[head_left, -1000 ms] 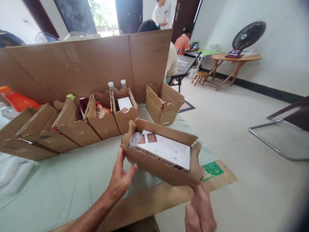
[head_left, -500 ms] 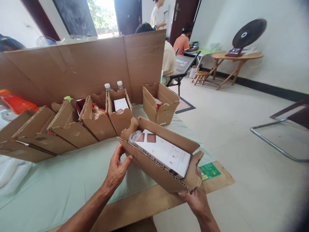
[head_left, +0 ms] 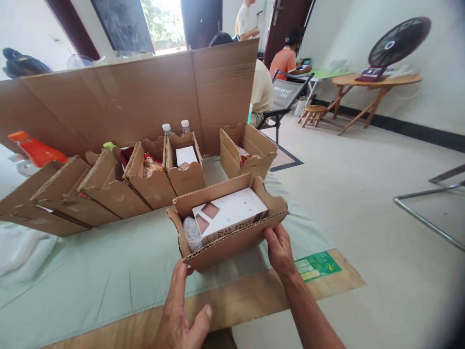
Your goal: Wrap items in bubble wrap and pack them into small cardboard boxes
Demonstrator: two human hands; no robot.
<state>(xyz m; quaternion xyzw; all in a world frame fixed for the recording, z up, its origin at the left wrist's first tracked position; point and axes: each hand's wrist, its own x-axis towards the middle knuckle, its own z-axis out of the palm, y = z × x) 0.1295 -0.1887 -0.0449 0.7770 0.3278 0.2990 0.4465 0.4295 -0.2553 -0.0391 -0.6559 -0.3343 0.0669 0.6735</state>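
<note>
Pale green cloth (head_left: 90, 271) covers the table, with a row of cardboard trays (head_left: 109, 189) behind. Head view: the right hand (head_left: 279, 249) clamps the near right edge of an open cardboard box (head_left: 232, 242) holding a white carton (head_left: 228, 213); the left hand (head_left: 181, 315) touches its underside, fingers spread
</note>
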